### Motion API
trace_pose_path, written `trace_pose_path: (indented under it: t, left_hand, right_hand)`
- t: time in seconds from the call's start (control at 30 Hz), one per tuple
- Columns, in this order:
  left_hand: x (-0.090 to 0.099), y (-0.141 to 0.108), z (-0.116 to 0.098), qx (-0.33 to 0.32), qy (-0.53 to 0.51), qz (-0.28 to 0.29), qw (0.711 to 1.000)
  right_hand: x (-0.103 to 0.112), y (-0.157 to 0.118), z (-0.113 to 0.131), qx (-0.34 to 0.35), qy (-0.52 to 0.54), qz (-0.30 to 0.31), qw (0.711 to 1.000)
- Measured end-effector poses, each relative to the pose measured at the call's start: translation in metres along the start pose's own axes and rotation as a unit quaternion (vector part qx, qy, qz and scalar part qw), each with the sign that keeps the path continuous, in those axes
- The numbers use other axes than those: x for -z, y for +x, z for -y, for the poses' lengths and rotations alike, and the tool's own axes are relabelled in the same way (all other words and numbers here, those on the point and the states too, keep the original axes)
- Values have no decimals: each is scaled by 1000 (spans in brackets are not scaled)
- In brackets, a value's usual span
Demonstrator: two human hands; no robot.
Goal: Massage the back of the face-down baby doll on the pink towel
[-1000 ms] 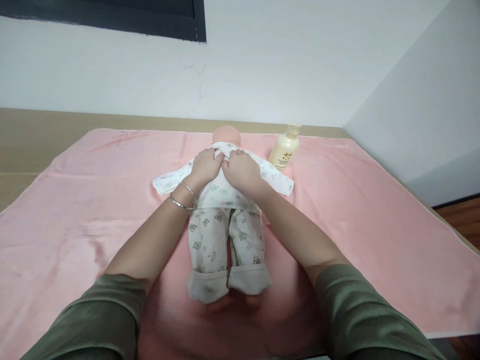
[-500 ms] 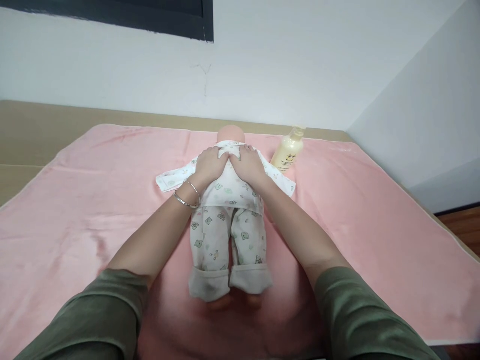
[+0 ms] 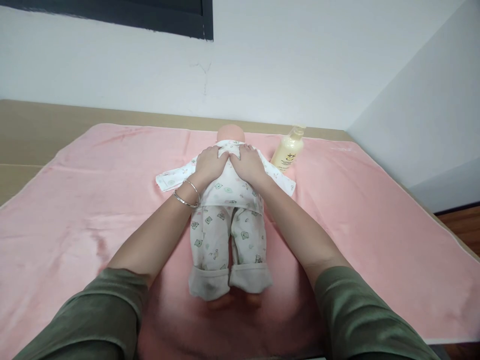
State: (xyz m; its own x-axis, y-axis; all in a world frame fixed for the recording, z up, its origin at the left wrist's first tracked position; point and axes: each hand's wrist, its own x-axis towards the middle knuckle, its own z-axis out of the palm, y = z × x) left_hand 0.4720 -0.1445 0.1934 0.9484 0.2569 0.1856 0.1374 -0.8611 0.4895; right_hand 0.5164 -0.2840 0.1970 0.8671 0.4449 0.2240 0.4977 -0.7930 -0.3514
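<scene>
- The left hand and right hand lie flat on the upper torso of the doll, grip loose, grasping nothing.
- The step seems to be pressing or stroking; the next move likely calls for light, even palms.
- The doll lies on a soft, creased pink cloth, its printed trousers thickly cuffed.
- A rounded, pale-yellow bottle is beside it.

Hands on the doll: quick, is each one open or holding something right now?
Left hand: open, palm down on the white printed top.
Right hand: open, also palm down on it.
</scene>
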Motion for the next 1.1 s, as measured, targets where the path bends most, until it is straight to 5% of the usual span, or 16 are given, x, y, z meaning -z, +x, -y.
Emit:
trace_pose_path:
  t: [0.3,0.53,0.9,1.1]
  left_hand:
    - [17,-19,-26,5,94,26,995]
    - [42,-36,-55,7,152,117,981]
    - [22,-7,-15,-8,67,66,996]
    - [30,-20,-33,12,102,64,993]
  right_hand:
    - [13,1,-10,20,62,25,998]
    - [26,1,-20,43,96,67,992]
    - [32,-23,21,46,-71,67,994]
    - [35,-11,1,27,25,93,995]
